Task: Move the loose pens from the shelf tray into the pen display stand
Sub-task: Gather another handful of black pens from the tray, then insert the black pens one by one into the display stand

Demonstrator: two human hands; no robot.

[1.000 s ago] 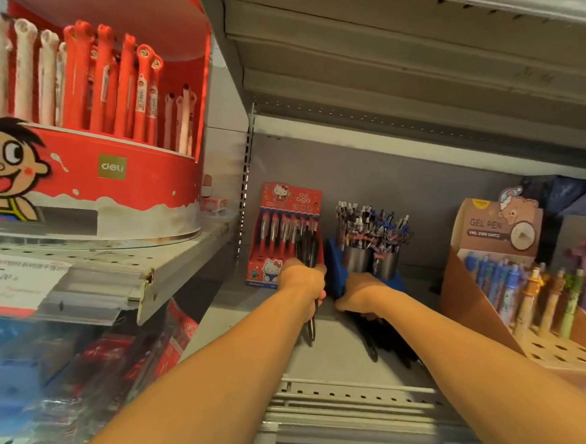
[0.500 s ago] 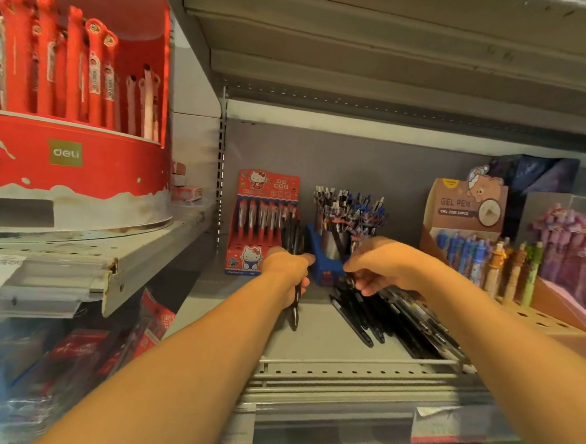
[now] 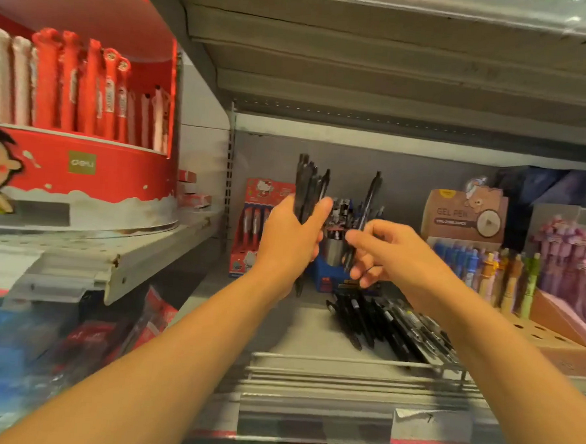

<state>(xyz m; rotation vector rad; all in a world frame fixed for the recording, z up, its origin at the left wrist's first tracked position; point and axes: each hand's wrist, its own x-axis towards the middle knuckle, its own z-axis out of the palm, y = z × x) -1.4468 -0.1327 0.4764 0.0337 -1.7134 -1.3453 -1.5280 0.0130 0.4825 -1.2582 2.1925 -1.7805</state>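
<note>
A: What takes up most of the view?

B: The grey metal shelf [image 3: 298,328], with a round red Deli pen display [image 3: 82,171] on the neighbouring shelf to the left and a brown gel pen box [image 3: 463,215] holding coloured pens to the right.

A: And the pens to be moved?

B: A heap of loose black pens [image 3: 391,327] lies flat on the shelf floor, just behind the wire front rail [image 3: 355,363]. Behind the heap stands the blue pen display stand [image 3: 326,275], its metal cups crowded with pens, beside a red Hello Kitty pen box [image 3: 254,219].

A: The hands?

B: The left hand [image 3: 290,242] is raised in front of the stand, fingers wrapped round a bunch of black pens [image 3: 307,188] held upright, tips poking out below the palm. The right hand [image 3: 389,251] is just beside it, thumb and forefinger pinching a single black pen [image 3: 368,202], tilted slightly, its other fingers loosely curled beneath.

A: Do the hands touch?

B: Close, though I cannot tell.
</note>
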